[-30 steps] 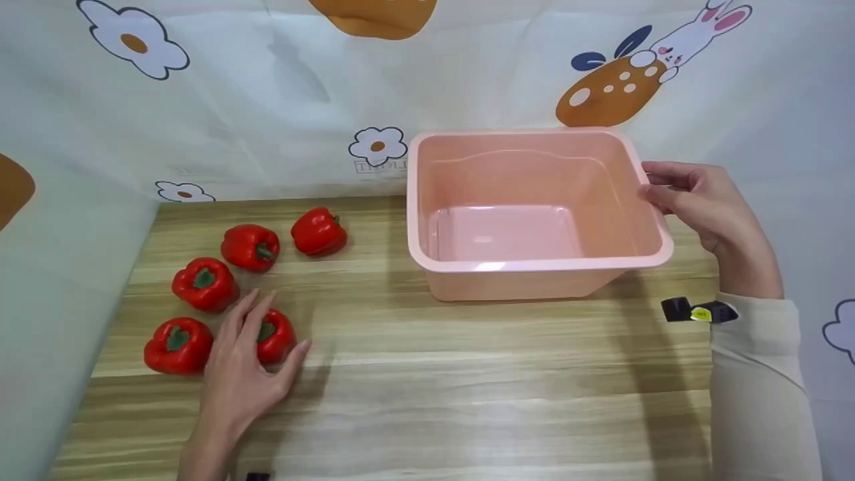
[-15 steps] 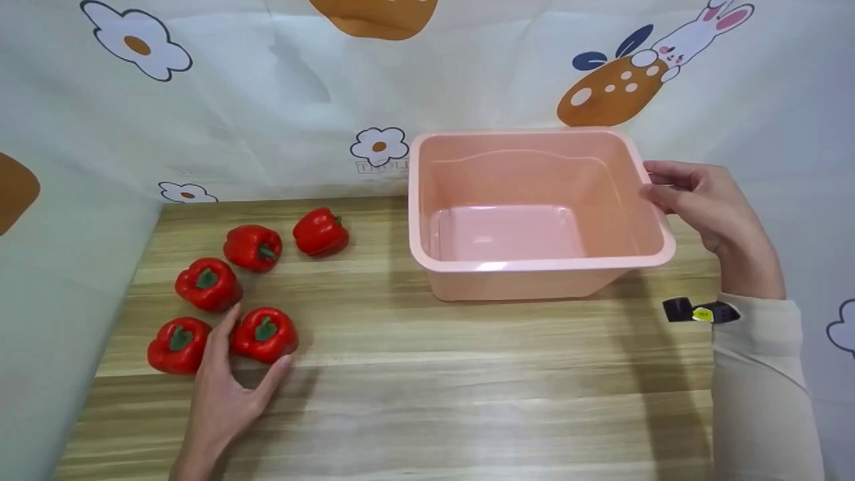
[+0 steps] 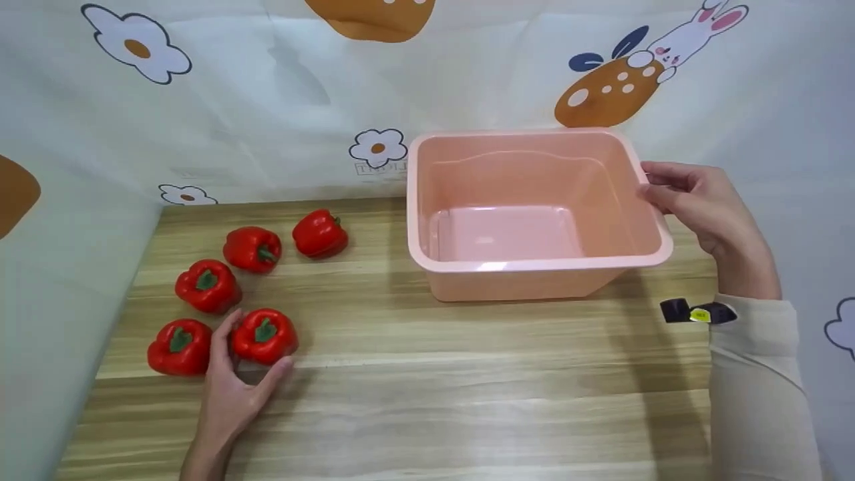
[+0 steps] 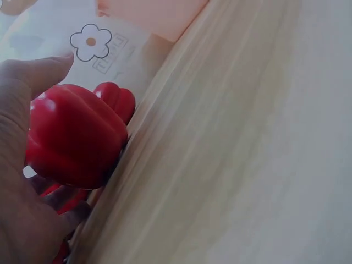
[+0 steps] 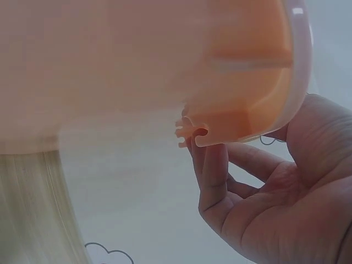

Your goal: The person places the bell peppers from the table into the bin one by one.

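Observation:
My left hand (image 3: 230, 394) is spread around the near side of a red bell pepper (image 3: 265, 336), with fingers on its left and the thumb at its lower right. In the left wrist view the thumb stands clear of this bell pepper (image 4: 77, 137), and the other fingers reach low beside it; whether they touch it I cannot tell. A second red bell pepper (image 3: 180, 347) lies just left of those fingers. My right hand (image 3: 711, 207) grips the right rim of a pink plastic bin (image 3: 534, 266), its fingers curled under the lip in the right wrist view.
Behind the left hand lie more red bell peppers: one (image 3: 208, 286) at the left, one (image 3: 252, 249) further back and one (image 3: 320, 234) nearer the bin. All rest on a wood-grain tabletop (image 3: 467, 394). A printed white sheet (image 3: 267, 133) rises behind the table.
My left hand has drawn back from above the near bell pepper and come down around its near side, uncovering it. The right hand keeps its grip on the bin, which stays put.

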`<state>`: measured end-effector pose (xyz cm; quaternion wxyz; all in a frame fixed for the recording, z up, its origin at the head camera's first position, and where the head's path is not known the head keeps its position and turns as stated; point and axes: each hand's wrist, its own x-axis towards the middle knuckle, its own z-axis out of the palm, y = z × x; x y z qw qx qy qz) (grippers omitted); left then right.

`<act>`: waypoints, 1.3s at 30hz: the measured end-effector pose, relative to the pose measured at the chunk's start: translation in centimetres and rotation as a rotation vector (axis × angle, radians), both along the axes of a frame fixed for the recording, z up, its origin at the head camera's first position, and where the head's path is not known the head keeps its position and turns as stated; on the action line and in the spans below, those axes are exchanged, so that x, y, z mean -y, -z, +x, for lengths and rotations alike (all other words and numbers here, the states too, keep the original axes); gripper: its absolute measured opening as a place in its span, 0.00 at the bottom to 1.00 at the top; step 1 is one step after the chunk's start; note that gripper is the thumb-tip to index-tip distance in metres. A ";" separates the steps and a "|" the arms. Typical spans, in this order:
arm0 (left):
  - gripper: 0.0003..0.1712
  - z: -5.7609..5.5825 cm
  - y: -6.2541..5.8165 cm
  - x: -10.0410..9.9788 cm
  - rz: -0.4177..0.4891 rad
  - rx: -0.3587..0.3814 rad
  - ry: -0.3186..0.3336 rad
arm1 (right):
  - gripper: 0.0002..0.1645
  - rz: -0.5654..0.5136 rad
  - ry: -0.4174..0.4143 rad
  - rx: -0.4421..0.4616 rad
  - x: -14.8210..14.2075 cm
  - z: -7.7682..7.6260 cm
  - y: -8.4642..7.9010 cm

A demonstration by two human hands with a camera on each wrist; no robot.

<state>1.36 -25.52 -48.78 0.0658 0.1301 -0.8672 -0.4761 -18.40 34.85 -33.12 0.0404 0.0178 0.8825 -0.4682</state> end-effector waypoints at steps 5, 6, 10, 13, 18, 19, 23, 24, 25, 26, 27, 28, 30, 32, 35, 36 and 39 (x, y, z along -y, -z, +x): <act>0.62 -0.9 0.6 0.0 0.038 -0.030 0.003 | 0.33 0.013 0.003 -0.003 -0.1 0.1 -0.1; 0.62 -1.0 0.6 0.0 0.046 -0.026 -0.002 | 0.33 0.011 0.002 -0.001 0.0 0.0 -0.1; 0.60 -1.4 0.5 -0.2 0.052 0.001 -0.020 | 0.33 0.010 0.001 0.006 0.0 0.0 -0.2; 0.58 -1.6 0.3 -0.3 0.061 0.004 -0.016 | 0.33 0.022 0.006 0.008 0.0 0.1 -0.2; 0.55 -1.9 0.3 -0.4 0.066 0.002 -0.006 | 0.33 0.022 0.016 0.009 0.0 0.0 -0.1; 0.54 -2.0 0.3 -0.4 0.066 0.002 -0.005 | 0.33 0.020 0.017 0.008 0.0 0.0 -0.1; 0.53 -2.1 0.5 -0.5 0.076 -0.006 0.001 | 0.33 -0.006 0.015 0.002 -0.1 0.0 -0.1; 0.53 -2.2 0.5 -0.5 0.086 -0.017 0.003 | 0.33 -0.022 0.015 0.001 -0.1 0.0 -0.1; 0.53 -2.2 0.6 -0.5 0.093 -0.027 0.006 | 0.32 -0.037 0.013 0.000 -0.1 0.0 -0.1; 0.52 -2.2 0.7 -0.5 0.103 -0.038 0.009 | 0.32 -0.055 0.013 0.000 -0.1 0.0 -0.1; 0.52 -2.2 0.7 -0.6 0.114 -0.052 0.013 | 0.32 -0.071 0.014 0.000 -0.1 0.0 -0.1; 0.51 -2.2 0.8 -0.6 0.126 -0.068 0.016 | 0.32 -0.085 0.012 0.002 -0.1 0.0 -0.1; 0.50 -2.3 0.8 -0.7 0.141 -0.096 0.019 | 0.33 -0.094 0.010 0.008 -0.1 0.0 0.0; 0.49 -2.3 0.8 -0.7 0.147 -0.114 0.019 | 0.34 -0.088 0.009 0.012 -0.1 0.0 0.0; 0.48 -2.4 0.7 -0.8 0.143 -0.123 0.016 | 0.34 -0.077 0.013 0.018 0.0 0.0 0.0; 0.47 -2.4 0.6 -0.8 0.141 -0.124 0.014 | 0.34 -0.074 0.014 0.018 0.1 0.0 0.0; 0.47 -2.5 0.3 -1.0 0.131 -0.126 0.001 | 0.34 -0.066 0.014 0.016 0.2 0.0 -0.1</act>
